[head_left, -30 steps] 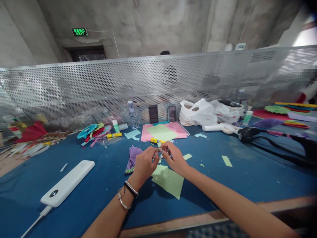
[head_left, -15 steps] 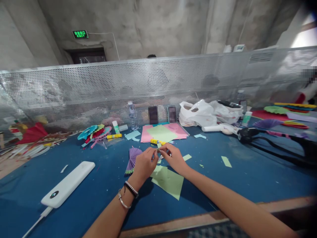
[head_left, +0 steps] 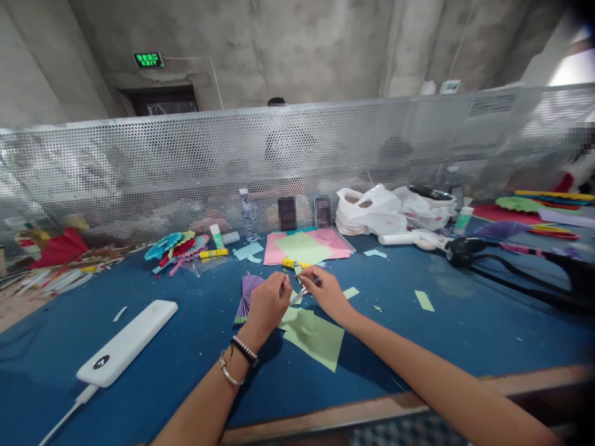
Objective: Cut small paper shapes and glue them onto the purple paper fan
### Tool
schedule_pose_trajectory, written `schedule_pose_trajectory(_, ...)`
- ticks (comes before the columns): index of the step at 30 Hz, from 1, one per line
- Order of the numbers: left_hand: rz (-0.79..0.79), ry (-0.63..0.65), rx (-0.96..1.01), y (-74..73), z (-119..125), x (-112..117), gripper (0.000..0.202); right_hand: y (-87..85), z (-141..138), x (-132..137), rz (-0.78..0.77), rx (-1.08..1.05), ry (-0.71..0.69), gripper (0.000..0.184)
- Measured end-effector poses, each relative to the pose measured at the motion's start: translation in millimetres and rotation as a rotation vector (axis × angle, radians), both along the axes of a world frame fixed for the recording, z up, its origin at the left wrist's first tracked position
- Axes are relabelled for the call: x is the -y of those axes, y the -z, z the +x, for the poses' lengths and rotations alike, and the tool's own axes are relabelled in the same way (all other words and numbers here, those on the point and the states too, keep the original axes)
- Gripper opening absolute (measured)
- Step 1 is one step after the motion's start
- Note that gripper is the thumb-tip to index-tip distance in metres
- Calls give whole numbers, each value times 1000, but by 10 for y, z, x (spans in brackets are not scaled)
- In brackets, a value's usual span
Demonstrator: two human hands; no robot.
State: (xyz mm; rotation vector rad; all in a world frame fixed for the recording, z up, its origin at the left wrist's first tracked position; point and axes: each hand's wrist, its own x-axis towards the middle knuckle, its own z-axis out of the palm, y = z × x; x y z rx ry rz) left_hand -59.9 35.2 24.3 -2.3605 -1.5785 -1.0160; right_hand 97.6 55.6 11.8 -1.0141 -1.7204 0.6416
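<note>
My left hand [head_left: 269,301] is closed in a pinch above the table; whatever its fingertips hold is hidden. Just to its right, my right hand [head_left: 326,293] pinches a small strip of light green paper [head_left: 299,271] between thumb and fingers. The fingertips of the two hands are slightly apart. Under them lies a pair of scissors [head_left: 297,297], partly covered. A purple pleated paper fan [head_left: 247,296] with a green edge rests beside my left hand. Light green paper sheets [head_left: 318,341] lie below the hands, and a yellow glue stick [head_left: 292,264] lies just beyond them.
Pink and green paper sheets [head_left: 274,251] are stacked at the back, near a water bottle [head_left: 250,217]. White plastic bags [head_left: 372,214] and a black strap [head_left: 502,279] are on the right. A white power bank [head_left: 130,341] with a cable lies left. A perforated metal screen [head_left: 186,161] spans the back.
My hands have drawn slightly apart, the left one shifting left and turning its knuckles up. More of the scissors shows between them. The view has shifted a little.
</note>
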Motion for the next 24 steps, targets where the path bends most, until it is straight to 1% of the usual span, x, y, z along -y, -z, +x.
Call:
schedule_pose_trajectory(2,-12,-26,36,-10,-38,-25,27,13,21,-8,50,91,19,19)
schedule_pose_trajectory(5,-18,-71,92,-16,-94,-58,26,32,63,-9,179,352,28,17)
schedule_pose_trajectory(8,-20,-97,99,-6,-122,-83,26,31,88,12,262,639,-18,17)
schedule_pose_trajectory(10,-20,-106,95,2,-126,-98,26,13,90,36,276,768,-49,15)
schedule_pose_trajectory(12,-17,-112,92,6,-128,-112,26,-13,89,61,273,842,-52,14)
schedule_pose_trajectory(16,-15,-124,86,3,-134,-130,28,-40,107,85,264,939,-47,33)
schedule_pose_trajectory(18,-21,-129,78,1,-132,-126,29,-25,124,81,279,994,-77,38)
schedule_pose_trajectory(21,-34,-118,62,-4,-114,-103,29,25,134,66,320,1049,-156,35)
schedule_pose_trajectory(24,-29,-89,49,-6,-87,-73,30,69,120,55,350,1045,-194,29)
